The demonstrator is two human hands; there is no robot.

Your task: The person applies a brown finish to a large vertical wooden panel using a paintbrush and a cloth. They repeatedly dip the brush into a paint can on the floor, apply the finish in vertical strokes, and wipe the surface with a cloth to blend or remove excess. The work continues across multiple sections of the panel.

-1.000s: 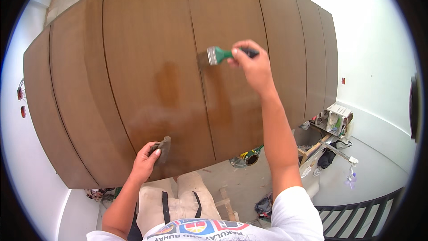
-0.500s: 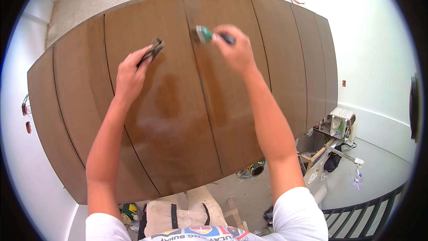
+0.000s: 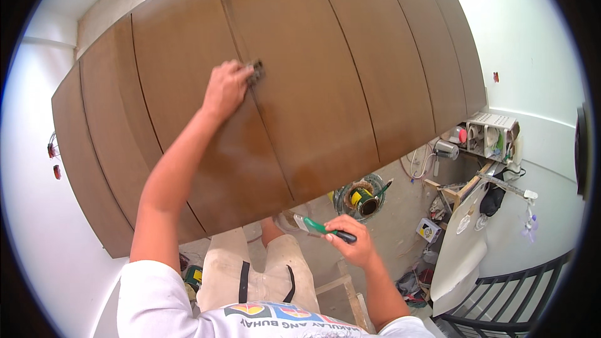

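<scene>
A large brown wooden panel [image 3: 294, 44] with dark grooves spreads across the view before me. My left hand [image 3: 226, 89] is closed on a dark, crumpled rag [image 3: 255, 72], which it presses onto the panel beside a groove. Below the panel's near edge, my right hand [image 3: 352, 242] grips a paintbrush [image 3: 322, 228] by its green and black handle. The brush's bristles point left, apart from the panel. Wet-looking, darker patches show on the panel near my left forearm.
An open paint can [image 3: 363, 201] stands in a round tray on the floor, with another brush beside it. A white plastic rack [image 3: 494, 126] stands at the right. Black railing [image 3: 513, 300] curves along the lower right. White walls flank the panel.
My right hand has drawn the paintbrush back from over the panel to below its near edge. My left hand has moved the rag right, across to the groove. The view has shifted.
</scene>
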